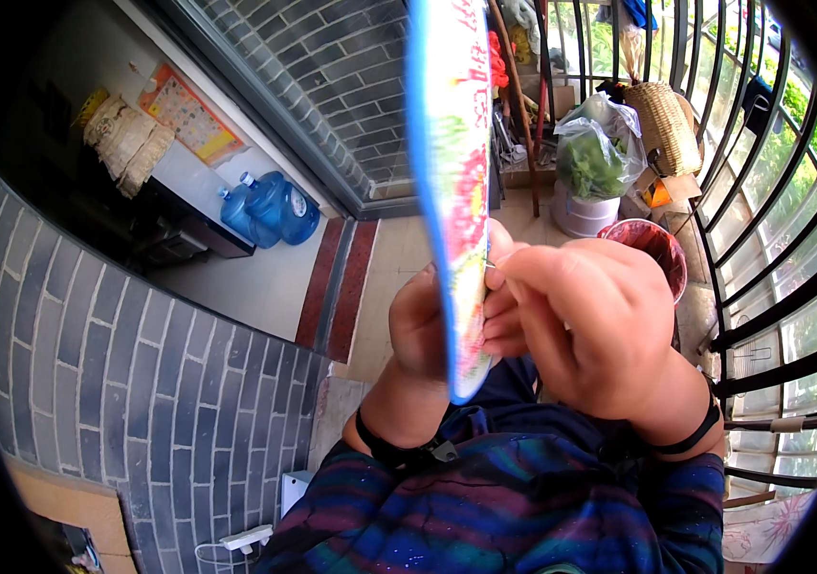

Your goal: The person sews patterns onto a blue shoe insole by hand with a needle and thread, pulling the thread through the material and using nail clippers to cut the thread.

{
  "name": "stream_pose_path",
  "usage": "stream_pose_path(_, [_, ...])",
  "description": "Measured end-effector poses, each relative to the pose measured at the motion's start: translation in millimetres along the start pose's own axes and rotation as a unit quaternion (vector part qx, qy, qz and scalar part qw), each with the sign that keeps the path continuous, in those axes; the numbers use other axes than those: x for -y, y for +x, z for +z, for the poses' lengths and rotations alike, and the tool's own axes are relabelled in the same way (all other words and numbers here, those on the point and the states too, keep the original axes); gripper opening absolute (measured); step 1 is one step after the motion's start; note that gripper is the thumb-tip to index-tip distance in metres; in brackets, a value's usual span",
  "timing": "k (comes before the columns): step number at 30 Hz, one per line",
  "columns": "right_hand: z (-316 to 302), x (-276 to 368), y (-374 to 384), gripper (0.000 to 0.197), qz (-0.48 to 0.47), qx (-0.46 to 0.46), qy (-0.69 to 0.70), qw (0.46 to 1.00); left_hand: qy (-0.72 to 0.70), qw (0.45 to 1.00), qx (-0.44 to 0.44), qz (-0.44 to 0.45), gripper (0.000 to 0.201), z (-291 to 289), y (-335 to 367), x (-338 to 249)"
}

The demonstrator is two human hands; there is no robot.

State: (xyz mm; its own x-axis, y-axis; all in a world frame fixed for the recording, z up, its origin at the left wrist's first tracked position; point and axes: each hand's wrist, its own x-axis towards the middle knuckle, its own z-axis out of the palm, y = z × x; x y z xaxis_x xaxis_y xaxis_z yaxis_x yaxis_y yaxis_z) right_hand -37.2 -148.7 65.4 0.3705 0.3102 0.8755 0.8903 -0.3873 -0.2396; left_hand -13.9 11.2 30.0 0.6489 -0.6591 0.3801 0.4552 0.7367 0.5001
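Note:
A long, flat embroidered insole [471, 191] with a blue edge, flowers and red stitched characters stands upright, nearly edge-on, before me. My left hand [418, 320] is closed around its lower part, partly hidden behind it. Against the embroidered face, my right hand [590, 306] is closed in a pinch. Between its thumb and forefinger a thin needle [491, 265] barely shows at the cloth. Thread, if any, is too fine to make out.
Window bars [782, 287] run along my right. Beyond my hands stand a red bucket [652, 251], a white bucket [585, 212] topped by a plastic bag of greens [600, 158], and a woven basket [662, 124]. Blue water bottles [279, 210] are through the doorway; a brick wall [141, 354] is left.

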Motion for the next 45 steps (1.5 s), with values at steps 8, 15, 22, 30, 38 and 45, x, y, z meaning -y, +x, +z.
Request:
stream_pose_path(8, [9, -49, -28, 0.02, 0.261, -0.019, 0.672, 0.693, 0.42, 0.874, -0.09, 0.228, 0.006, 17, 5, 26])
stream_pose_path(15, [20, -58, -37, 0.026, 0.234, -0.049, 0.77, 0.592, 0.478, 0.846, -0.106, 0.213, 0.003, 24, 4, 28])
stream_pose_path(22, [24, -65, -42, 0.03, 0.245, -0.042, 0.78, 0.574, 0.451, 0.863, -0.114, 0.199, 0.005, 25, 2, 27])
stream_pose_path(30, [25, -66, -42, 0.032, 0.241, -0.039, 0.781, 0.575, 0.444, 0.866, -0.117, 0.199, 0.005, 27, 2, 26])
stream_pose_path(38, [22, -66, -43, 0.033, 0.247, -0.031, 0.786, 0.566, 0.469, 0.851, -0.12, 0.203, 0.003, 26, 3, 26])
stream_pose_path(45, [23, -67, -46, 0.031, 0.254, -0.04, 0.775, 0.578, 0.474, 0.851, -0.117, 0.196, 0.003, 25, 1, 26])
